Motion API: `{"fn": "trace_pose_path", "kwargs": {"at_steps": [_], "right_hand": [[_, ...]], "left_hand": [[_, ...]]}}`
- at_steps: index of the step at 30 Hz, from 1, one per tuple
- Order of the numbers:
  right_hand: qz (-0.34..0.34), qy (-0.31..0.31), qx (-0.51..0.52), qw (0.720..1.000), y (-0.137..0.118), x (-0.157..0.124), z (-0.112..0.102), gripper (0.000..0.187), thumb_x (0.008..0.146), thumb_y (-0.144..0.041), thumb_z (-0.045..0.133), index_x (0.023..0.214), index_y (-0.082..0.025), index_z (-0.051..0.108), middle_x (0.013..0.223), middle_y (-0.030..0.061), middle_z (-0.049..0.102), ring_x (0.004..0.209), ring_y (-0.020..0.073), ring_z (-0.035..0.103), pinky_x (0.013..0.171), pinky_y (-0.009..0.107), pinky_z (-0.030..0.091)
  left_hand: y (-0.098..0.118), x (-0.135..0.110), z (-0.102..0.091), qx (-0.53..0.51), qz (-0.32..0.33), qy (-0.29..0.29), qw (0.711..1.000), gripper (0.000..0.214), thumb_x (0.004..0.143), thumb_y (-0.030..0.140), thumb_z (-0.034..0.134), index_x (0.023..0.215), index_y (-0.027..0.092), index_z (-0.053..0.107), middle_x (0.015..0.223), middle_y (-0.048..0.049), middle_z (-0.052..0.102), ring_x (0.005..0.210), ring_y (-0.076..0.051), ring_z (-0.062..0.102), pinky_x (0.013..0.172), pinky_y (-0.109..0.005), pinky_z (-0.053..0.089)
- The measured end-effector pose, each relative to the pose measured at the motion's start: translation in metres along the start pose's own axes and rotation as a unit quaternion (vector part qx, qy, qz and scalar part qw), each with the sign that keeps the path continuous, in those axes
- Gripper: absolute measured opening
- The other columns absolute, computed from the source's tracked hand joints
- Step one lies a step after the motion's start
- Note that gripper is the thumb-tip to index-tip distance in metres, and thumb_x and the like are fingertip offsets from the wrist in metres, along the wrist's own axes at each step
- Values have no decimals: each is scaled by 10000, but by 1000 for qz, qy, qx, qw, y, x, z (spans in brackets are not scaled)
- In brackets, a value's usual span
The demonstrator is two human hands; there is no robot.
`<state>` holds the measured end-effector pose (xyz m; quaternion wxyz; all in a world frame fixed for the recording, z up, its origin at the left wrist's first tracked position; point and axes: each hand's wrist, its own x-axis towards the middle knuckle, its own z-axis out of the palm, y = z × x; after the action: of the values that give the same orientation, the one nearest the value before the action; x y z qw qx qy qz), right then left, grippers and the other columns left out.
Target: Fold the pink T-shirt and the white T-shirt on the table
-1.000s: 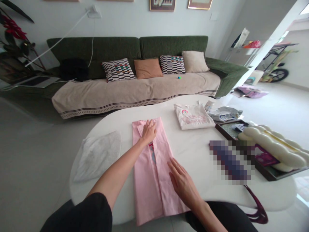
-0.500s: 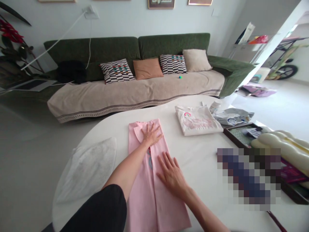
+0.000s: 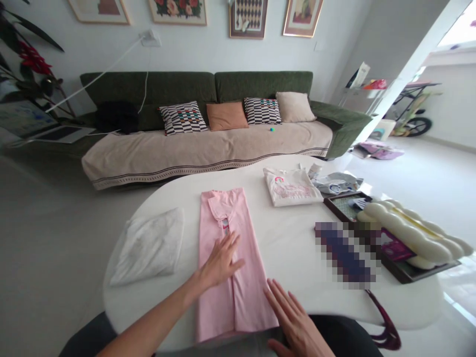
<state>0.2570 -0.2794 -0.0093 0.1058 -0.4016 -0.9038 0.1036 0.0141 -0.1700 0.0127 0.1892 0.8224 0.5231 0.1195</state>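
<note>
The left hand [image 3: 221, 260] is open and lies flat on a long pink shirt [image 3: 247, 238]. The right hand [image 3: 293, 317] is open too, by the shirt's bottom corner, at the table's near edge. The shirt lies in the middle of a white table [image 3: 297, 258], its long side and collar pointing away, toward a green sofa [image 3: 208, 148].

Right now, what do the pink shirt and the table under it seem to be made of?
The pink shirt looks like a light woven fabric, perhaps cotton, with a matte finish; its soft folds suggest this, but the exact fibre can't be seen. The table looks like a smooth white hard surface with a slight sheen, possibly laminate or stone.
</note>
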Motion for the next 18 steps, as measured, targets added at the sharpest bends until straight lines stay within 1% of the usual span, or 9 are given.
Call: {"fn": "trace_pose_path", "kwargs": {"at_steps": [1,3,5,6,8,10,14,16,18], "right_hand": [[3,-15,5,1000,3,6,-6,893,712,-343,579,1402,-195,32,1418,87,181,1286,279,217,972,454,349],[-9,-33,6,999,5,14,-4,910,670,-270,590,1401,-196,52,1432,93,140,1305,301,137,995,526,266],[-26,-37,-13,999,3,16,11,831,692,-152,524,1396,-240,91,1431,68,174,1311,286,125,1000,548,226],[-26,-31,-29,999,1,16,19,788,712,-93,470,1391,-265,111,1428,51,196,1313,271,133,1000,548,224],[-16,-14,-54,998,-3,13,31,734,743,-13,369,1383,-295,144,1421,33,229,1312,245,158,995,535,240],[-10,-3,-64,998,-7,9,33,706,758,7,326,1376,-302,180,1412,30,258,1306,236,185,990,519,259],[-8,-15,-51,999,-20,-4,18,675,752,-5,353,1346,-318,285,1374,27,348,1277,240,267,976,490,290],[-13,-25,-29,999,-31,-15,8,656,736,-13,381,1315,-323,355,1343,29,401,1253,241,314,971,477,297],[-23,-36,12,999,-43,-27,1,605,734,-34,405,1257,-335,440,1288,22,475,1218,228,372,970,456,302]], "left_hand": [[6,-36,3,-9,16,-41,999,674,794,534,418,1369,220,257,1417,-122,251,1306,-270,193,1037,-487,185],[14,-98,13,-3,27,-92,995,790,702,572,530,1370,260,244,1424,-108,230,1307,-308,168,1029,-521,179],[17,-140,23,19,21,-108,994,879,632,496,643,1373,292,215,1438,-84,175,1311,-333,122,1023,-541,184],[17,-153,28,34,13,-101,994,847,653,401,651,1370,314,208,1442,-61,160,1315,-322,111,1027,-534,191],[16,-164,38,60,-2,-69,996,725,732,167,529,1357,357,214,1438,-1,171,1323,-261,124,1046,-491,203],[16,-165,45,71,-12,-34,997,724,735,14,358,1354,361,215,1424,36,216,1321,-194,156,1064,-444,209],[23,-172,50,48,-10,-25,998,693,731,-4,279,1359,289,246,1393,0,298,1299,-178,231,1061,-438,225],[29,-183,45,29,-3,-55,998,681,719,13,312,1341,290,304,1377,-23,330,1280,-200,279,1053,-466,218],[36,-196,32,-2,13,-113,993,684,681,31,375,1309,302,373,1350,-38,381,1251,-225,334,1039,-481,222]]}}
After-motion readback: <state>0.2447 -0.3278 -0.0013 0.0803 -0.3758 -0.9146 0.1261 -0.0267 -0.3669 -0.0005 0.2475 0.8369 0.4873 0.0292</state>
